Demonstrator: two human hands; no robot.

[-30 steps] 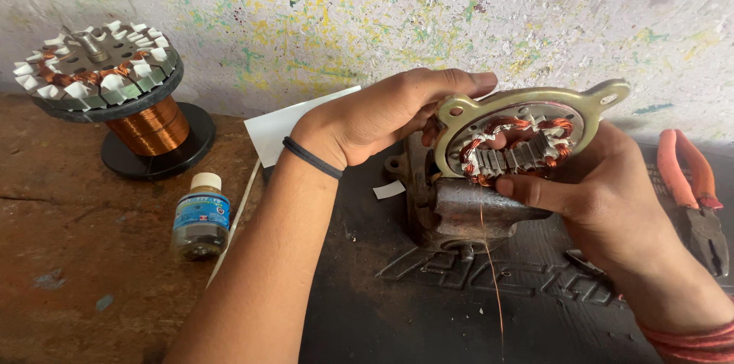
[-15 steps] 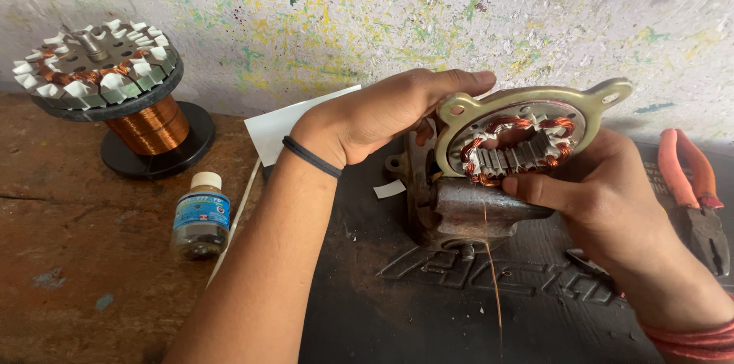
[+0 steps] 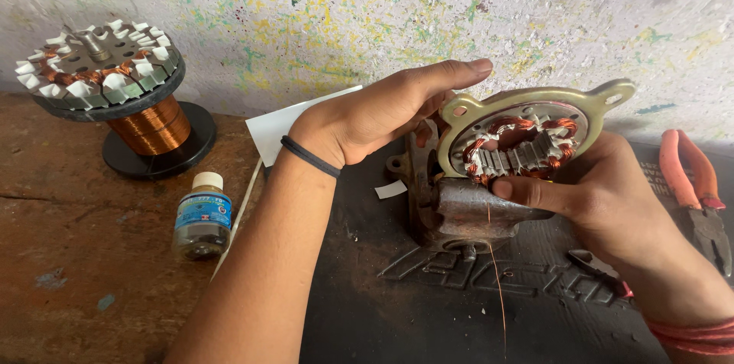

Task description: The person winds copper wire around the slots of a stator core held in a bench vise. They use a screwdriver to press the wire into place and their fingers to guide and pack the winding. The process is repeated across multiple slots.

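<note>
A round motor stator with a brass-coloured flange, copper windings and white slot insulation stands tilted against a rusty metal block. My left hand reaches over from the left and grips the stator's upper left rim, fingers stretched along the top. My right hand holds the stator from the lower right, thumb pressed at its lower edge. A thin copper wire hangs down from the stator over the dark mat.
A second stator rests on a spool of copper wire at the left. A small clear bottle with a blue label stands on the wooden table. Orange-handled pliers lie at the right. White paper leans on the paint-speckled wall.
</note>
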